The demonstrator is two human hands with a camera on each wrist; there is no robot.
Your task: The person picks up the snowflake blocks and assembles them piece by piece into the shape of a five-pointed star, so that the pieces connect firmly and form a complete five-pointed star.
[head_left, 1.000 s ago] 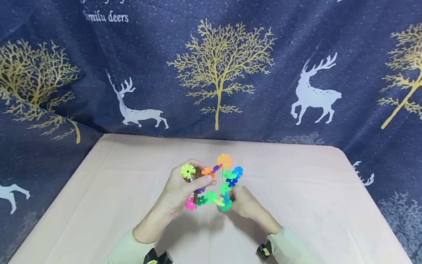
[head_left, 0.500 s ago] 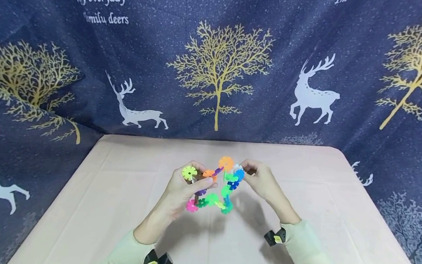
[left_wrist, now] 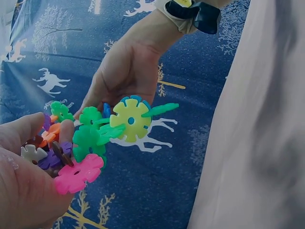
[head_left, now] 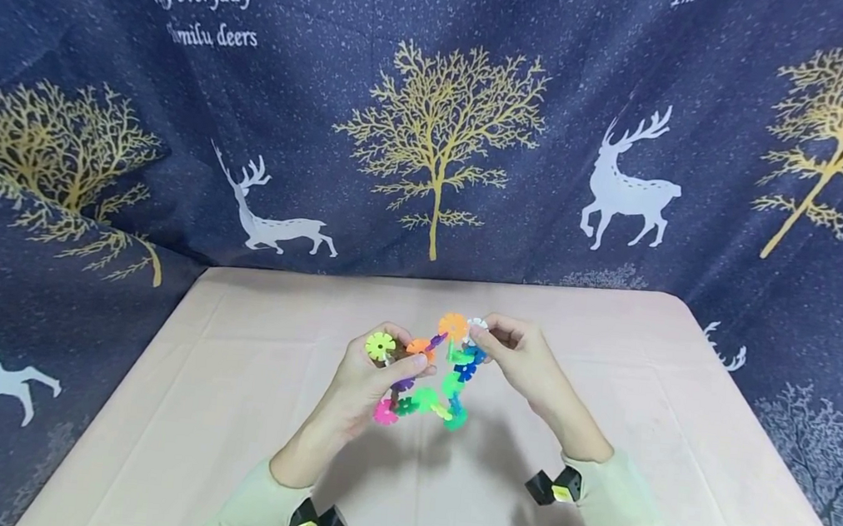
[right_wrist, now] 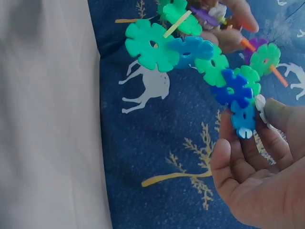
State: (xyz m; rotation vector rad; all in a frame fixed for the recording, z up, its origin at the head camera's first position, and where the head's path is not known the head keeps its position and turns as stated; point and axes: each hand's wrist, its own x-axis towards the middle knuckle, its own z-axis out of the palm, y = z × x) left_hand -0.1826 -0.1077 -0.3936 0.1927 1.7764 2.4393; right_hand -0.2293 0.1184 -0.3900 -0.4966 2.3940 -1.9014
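A ring of interlocking plastic snowflake discs (head_left: pixel 424 399) is held up over the table between both hands. My left hand (head_left: pixel 362 379) grips its left side, thumb over an orange disc (head_left: pixel 420 347). A yellow-green disc (head_left: pixel 380 345) stands out above that hand, and a pink disc (left_wrist: pixel 78 174) sits at the lower corner. My right hand (head_left: pixel 536 369) pinches a white disc (head_left: pixel 477 328) at the upper right corner, beside a light blue disc (right_wrist: pixel 244 121). Another orange disc (head_left: pixel 452 324) tops the ring. Green and dark blue discs (right_wrist: pixel 232 89) run down the right side.
A table with a pale pink cover (head_left: pixel 228 413) lies under the hands. Behind it hangs a dark blue cloth (head_left: pixel 474 176) printed with trees and deer. Each wrist wears a black camera, seen on the left (head_left: pixel 318 521) and right (head_left: pixel 553 486) cuffs.
My right hand has moved from the ring's lower right side up to its upper right corner, where the white disc now shows under its thumb. My left hand has hardly moved.
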